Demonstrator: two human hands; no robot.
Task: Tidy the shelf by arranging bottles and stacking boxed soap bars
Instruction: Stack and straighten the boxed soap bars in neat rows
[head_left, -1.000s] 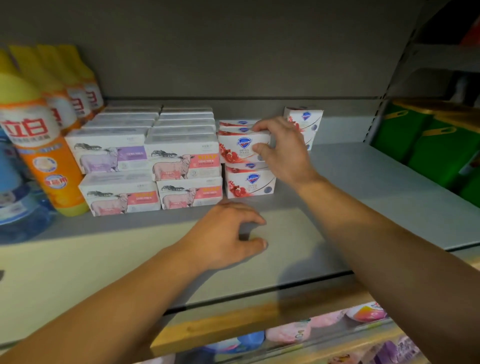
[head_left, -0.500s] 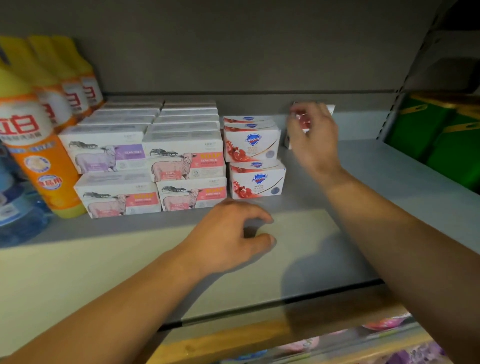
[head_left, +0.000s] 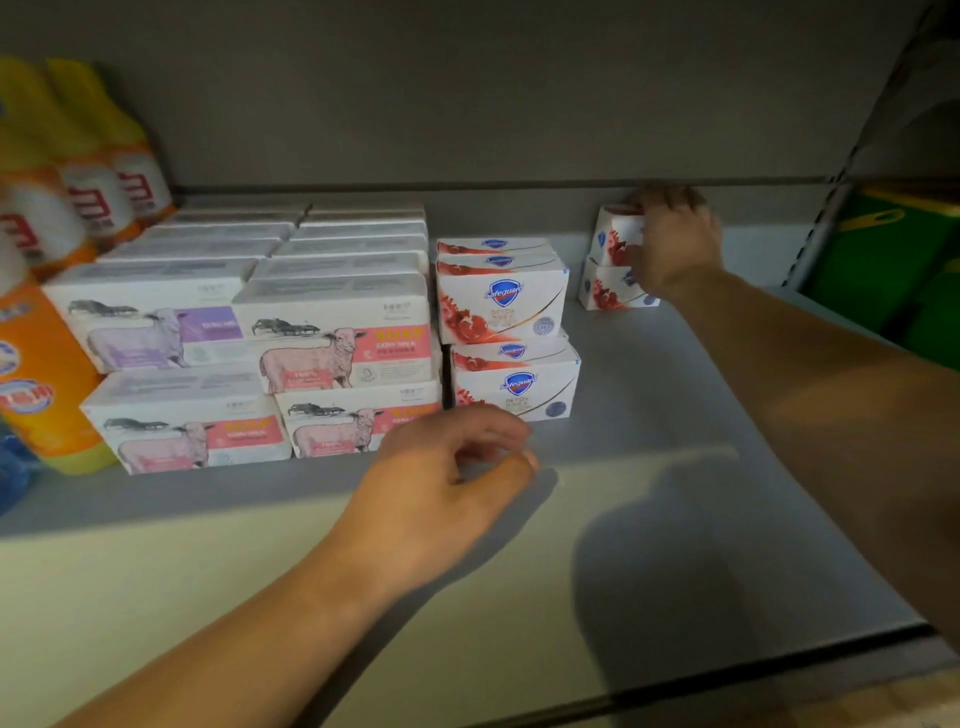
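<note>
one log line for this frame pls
right hand: grips top Safeguard box of rear pair | left hand: idle, empty, over shelf | front Safeguard stack: untouched

Single head-worn view, close, angled down onto the shelf (head_left: 649, 415).

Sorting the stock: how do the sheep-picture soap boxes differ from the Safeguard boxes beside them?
The sheep soap boxes are wider and flatter; the Safeguard boxes are narrower and taller. The sheep soap boxes show a pink or purple sheep, the Safeguard boxes a blue shield and red fruit. Both are white and stacked two high.
</note>
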